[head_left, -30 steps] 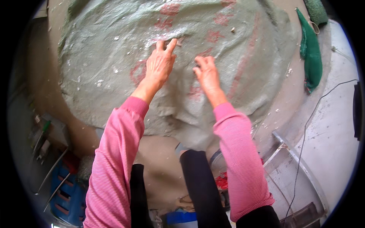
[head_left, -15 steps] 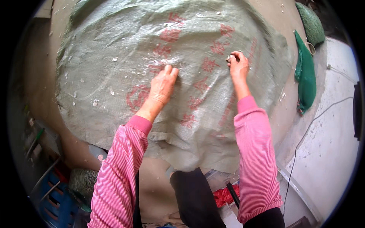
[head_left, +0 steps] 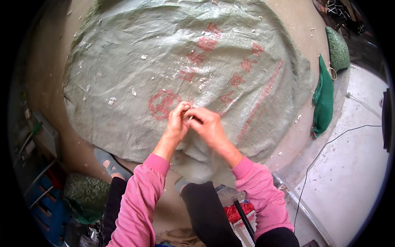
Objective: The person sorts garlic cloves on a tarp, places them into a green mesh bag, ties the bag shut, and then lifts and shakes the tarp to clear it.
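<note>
Pinching together over the middle of the grey-green woven sack (head_left: 135,53) spread on the ground, the left hand (head_left: 177,122) and the right hand (head_left: 209,125) meet fingertip to fingertip, closed on a small pale bit (head_left: 190,118) too tiny to make out. Judging by the white flakes (head_left: 112,100) scattered across the sack, plenty lies ungathered, so the picking looks only partly done; green mesh bags (head_left: 323,99) lie well apart at the right

Hands (head_left: 193,121) together over green sack (head_left: 123,70)
</note>
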Available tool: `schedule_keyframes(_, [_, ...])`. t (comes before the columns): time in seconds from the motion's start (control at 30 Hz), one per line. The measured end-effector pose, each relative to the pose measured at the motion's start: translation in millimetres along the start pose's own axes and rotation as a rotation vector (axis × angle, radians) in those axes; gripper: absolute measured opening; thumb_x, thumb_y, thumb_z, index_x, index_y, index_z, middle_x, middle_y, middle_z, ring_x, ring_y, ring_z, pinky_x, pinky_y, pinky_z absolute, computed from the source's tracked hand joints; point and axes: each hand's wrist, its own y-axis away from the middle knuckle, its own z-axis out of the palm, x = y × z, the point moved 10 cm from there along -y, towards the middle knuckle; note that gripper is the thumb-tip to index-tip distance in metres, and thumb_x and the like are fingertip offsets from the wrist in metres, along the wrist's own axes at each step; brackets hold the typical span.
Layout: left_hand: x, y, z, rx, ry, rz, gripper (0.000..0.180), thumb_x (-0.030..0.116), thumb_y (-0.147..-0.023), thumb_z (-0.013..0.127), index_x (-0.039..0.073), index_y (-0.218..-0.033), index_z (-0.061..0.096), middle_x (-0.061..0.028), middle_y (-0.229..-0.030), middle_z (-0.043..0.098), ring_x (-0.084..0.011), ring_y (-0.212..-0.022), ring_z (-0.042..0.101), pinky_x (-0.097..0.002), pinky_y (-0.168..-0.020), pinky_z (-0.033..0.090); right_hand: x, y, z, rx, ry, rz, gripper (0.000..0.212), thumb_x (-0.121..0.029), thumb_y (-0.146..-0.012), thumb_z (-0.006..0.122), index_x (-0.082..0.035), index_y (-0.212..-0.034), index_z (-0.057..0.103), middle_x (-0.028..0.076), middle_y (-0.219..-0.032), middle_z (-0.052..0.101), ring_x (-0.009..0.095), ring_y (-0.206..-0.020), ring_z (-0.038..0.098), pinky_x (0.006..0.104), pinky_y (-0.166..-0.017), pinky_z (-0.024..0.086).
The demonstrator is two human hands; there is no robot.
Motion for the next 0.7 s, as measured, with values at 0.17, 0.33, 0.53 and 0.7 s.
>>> schedule_keyframes(0.17, [27.4, 29.4, -29.8, -0.002, 0.004, 0.010, 0.013, 0.013, -0.093, 0.052, 0.005, -0.103, 0.057, -0.0075, -0.092, 0.060, -0.0189, -0.073, 0.060, -0.0330, -0.058, 0.050, 38.4, 11.2, 24.9, 0.083, -0.613, 0.453, 0.013, -0.001, -0.085, 0.069, -0.001, -0.098, 0.067, 0.004, -0.090, 0.069, 0.009, -0.078, 0.065, 0.0253, -0.066, 0.054])
schedule_keyframes(0.33, [55.4, 92.2, -63.6, 0.078, -0.294, -0.089, 0.013, 0.008, -0.095, 0.050, 0.003, -0.106, 0.057, -0.0056, -0.083, 0.061, -0.0151, -0.064, 0.061, -0.0267, -0.049, 0.048, 30.6, 38.5, 24.0, 0.181, -0.659, 0.726, 0.016, -0.004, -0.089, 0.070, 0.001, -0.103, 0.066, 0.006, -0.093, 0.069, 0.012, -0.079, 0.066, 0.0254, -0.068, 0.056])
schedule_keyframes(0.53, [78.0, 228.9, -60.3, 0.100, -0.248, -0.252, 0.015, 0.011, -0.100, 0.050, 0.001, -0.108, 0.057, -0.0021, -0.068, 0.049, -0.0136, -0.057, 0.050, -0.0256, -0.047, 0.041, -198.5, -76.8, -50.7, 0.081, -0.637, 0.200, 0.018, -0.020, -0.095, 0.066, -0.002, -0.099, 0.066, 0.007, -0.088, 0.068, 0.012, -0.079, 0.066, 0.0248, -0.068, 0.054])
schedule_keyframes(0.7, [138.0, 307.6, 5.6, 0.050, -0.271, -0.358, 0.019, 0.019, -0.104, 0.048, 0.004, -0.110, 0.057, 0.0045, -0.063, 0.035, -0.0075, -0.052, 0.033, -0.0246, -0.044, 0.027, -217.3, -26.2, -74.2, 0.170, -0.283, 0.342, 0.016, -0.018, -0.094, 0.069, -0.005, -0.087, 0.062, 0.003, -0.072, 0.064, 0.011, -0.059, 0.063, 0.0237, -0.052, 0.049])
